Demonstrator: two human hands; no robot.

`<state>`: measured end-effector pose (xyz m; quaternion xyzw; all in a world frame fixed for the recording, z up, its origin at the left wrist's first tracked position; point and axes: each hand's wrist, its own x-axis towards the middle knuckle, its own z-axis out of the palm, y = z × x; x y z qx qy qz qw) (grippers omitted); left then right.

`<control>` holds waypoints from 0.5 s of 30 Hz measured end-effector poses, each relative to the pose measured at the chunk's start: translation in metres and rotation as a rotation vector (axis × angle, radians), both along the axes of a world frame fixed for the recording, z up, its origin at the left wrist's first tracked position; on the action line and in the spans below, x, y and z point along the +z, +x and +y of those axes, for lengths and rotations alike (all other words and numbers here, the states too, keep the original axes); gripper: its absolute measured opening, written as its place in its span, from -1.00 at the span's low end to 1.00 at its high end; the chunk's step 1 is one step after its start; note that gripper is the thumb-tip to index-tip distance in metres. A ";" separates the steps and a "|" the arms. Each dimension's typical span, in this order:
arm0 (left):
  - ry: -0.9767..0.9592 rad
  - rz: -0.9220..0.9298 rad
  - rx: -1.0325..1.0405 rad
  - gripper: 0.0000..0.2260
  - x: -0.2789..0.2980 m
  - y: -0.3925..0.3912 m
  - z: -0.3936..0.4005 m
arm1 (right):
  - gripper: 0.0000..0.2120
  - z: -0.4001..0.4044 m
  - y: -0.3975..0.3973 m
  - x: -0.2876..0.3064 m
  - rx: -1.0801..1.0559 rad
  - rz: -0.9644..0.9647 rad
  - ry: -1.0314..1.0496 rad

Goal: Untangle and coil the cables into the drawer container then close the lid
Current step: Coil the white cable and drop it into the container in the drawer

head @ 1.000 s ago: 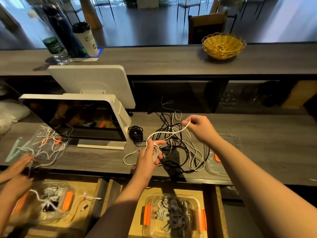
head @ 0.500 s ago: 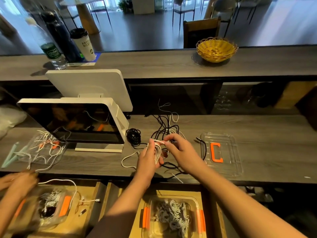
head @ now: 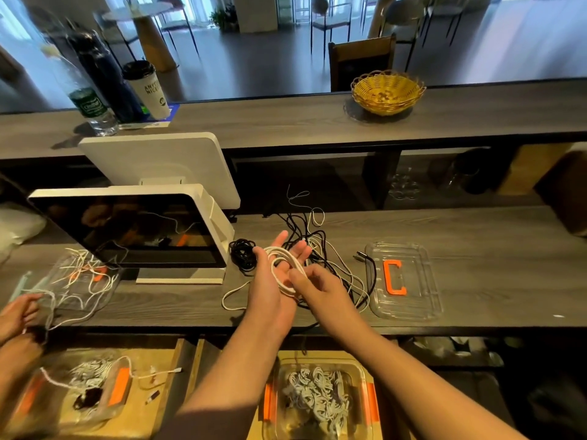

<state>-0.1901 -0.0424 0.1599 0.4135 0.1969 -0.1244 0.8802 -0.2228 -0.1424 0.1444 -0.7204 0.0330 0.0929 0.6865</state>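
Here's the left hand (head: 275,274), palm up with fingers spread straight, and loops of the white cable (head: 283,270) wound around it, a tidy coil forming over the palm. The right hand (head: 320,289) sits just beside it, fingertips pinching the cable at the lower edge of the coil, apparently laying on another turn. So: left grip released and acting as a spool, right grip grasping the cable. A loose tail of that cable trails off onto the surface toward its front edge, left of the wrist.

Behind the hands, mid-surface, lies the tangle of black and white cables (head: 320,249), still knotted together, with a small black coil (head: 243,254) just left of it. The clear lid (head: 403,281) with its orange clip rests near the front edge, to the right of the tangle. Below, in the open drawer, the container (head: 319,398) already holds several coiled white cables.

Handling, as I judge it: this cable is light, soft and springy, so the loops will want to spring open once they slide off the fingers. Best taken across the whole bundle, pinched at one side where the turns cross, not by a single strand. The tail may snag the tangle, so feed it slowly.

At the left edge, another person's hands (head: 17,315) work their own white cords.
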 end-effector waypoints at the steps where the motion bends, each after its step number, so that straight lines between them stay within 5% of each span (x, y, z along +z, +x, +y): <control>1: 0.029 -0.013 -0.016 -0.49 0.001 -0.001 -0.002 | -0.59 0.000 -0.001 0.002 0.010 0.018 0.065; 4: 0.173 -0.084 -0.079 -0.48 0.001 -0.009 -0.006 | -0.80 -0.005 -0.004 0.016 0.072 0.066 0.140; 15: 0.368 -0.201 -0.135 -0.50 -0.001 -0.028 -0.009 | -0.80 -0.028 -0.011 0.012 0.352 0.336 0.440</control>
